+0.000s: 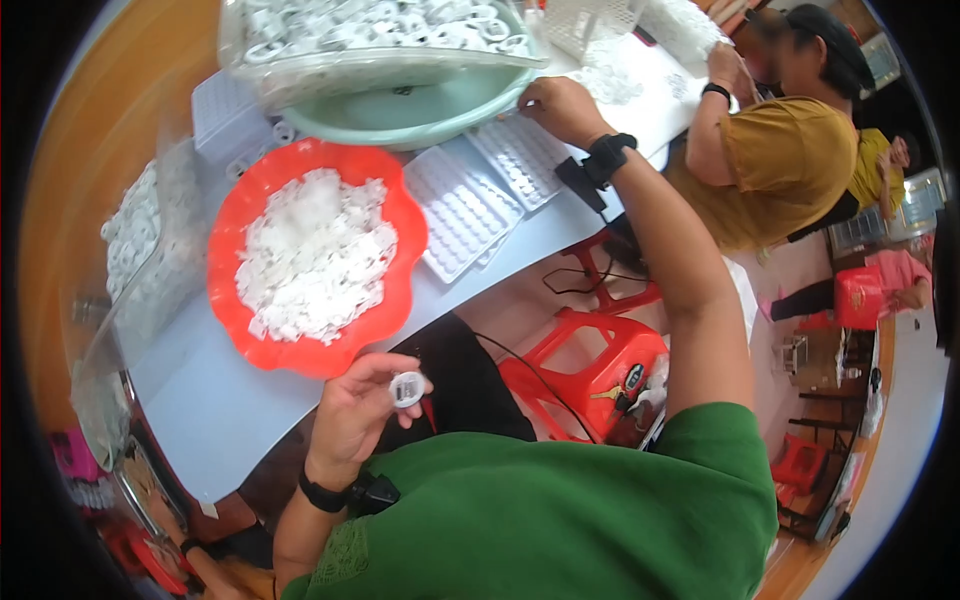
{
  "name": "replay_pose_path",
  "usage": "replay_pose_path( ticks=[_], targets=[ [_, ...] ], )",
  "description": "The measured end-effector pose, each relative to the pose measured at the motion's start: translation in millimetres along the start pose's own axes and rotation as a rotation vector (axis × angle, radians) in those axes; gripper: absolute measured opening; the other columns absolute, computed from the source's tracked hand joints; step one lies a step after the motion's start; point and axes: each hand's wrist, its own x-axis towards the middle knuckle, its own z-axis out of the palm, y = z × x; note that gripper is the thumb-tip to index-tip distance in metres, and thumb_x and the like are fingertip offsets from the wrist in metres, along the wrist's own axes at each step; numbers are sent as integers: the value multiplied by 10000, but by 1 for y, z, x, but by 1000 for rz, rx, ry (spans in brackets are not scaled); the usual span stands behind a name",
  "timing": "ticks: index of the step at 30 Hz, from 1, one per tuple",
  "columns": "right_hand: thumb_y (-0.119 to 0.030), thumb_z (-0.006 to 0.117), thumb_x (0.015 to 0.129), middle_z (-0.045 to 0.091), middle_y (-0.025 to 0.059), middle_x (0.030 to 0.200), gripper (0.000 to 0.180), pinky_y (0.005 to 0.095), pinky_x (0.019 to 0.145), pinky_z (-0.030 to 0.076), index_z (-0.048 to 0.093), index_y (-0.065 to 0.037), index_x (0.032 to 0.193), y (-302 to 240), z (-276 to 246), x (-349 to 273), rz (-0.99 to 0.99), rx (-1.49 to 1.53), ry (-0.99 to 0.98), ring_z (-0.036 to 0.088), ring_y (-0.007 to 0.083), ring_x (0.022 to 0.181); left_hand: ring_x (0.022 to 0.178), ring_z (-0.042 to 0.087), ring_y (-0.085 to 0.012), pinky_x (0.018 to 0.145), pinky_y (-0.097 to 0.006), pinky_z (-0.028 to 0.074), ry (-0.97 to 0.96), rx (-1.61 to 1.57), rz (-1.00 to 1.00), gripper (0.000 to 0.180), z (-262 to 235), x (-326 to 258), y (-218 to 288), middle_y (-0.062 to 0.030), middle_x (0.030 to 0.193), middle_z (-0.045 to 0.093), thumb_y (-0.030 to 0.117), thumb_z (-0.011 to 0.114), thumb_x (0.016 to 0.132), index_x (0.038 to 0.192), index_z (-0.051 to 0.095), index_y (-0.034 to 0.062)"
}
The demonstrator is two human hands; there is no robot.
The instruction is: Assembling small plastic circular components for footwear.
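Observation:
Between the thumb and fingers of my left hand [355, 412] is a small round white disc [407, 389] with dark marks on its face, held just below a red scalloped bowl [222, 255]. The bowl is heaped with small white plastic pieces [315, 260]. My right hand [565, 110] reaches to the right rim of a pale green basin [420, 128]. Its fingers are pinched together, and what they hold, if anything, is too small to make out. White trays with rows of round pockets [462, 215] lie between the bowl and my right hand.
A clear bin of white ring-shaped parts [380, 62] rests over the basin. More white parts [132, 232] sit in clear plastic at the left. A person in a mustard shirt [790, 150] works at the right. Red stools [590, 365] stand beside the table [215, 425].

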Motion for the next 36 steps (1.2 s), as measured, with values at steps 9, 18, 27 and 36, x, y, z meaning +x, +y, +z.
replay_pose_path(
  ticks=[9,18,27,36],
  targets=[
    [-161,676,708,651,100,764,107,379,679,489,642,-81,770,0,1,2,54,87,-103,629,287,776,749,633,-195,625,-262,518,19,-34,60,401,-7,0,-8,-200,980,637,183,656,849,1143,537,-63],
    [-36,532,692,619,178,757,90,433,676,480,613,-16,725,-27,-12,-19,-65,28,51,602,366,761,769,613,-177,655,-255,503,12,-56,78,335,3,-20,-14,-189,990,629,152,593,888,1147,528,-51],
    [43,617,689,531,96,728,121,313,585,446,539,-14,762,-202,-73,-160,-325,708,36,553,266,647,831,606,-147,717,-251,498,-76,-288,151,281,6,-29,-27,-158,1037,615,141,552,925,1155,530,-19],
    [51,653,655,548,88,719,168,321,477,436,540,-24,754,-279,-48,-212,-366,753,244,561,241,569,808,571,-130,708,-247,475,-49,-209,194,311,16,-60,-30,-64,979,604,159,575,917,1167,521,-18]
  ],
)
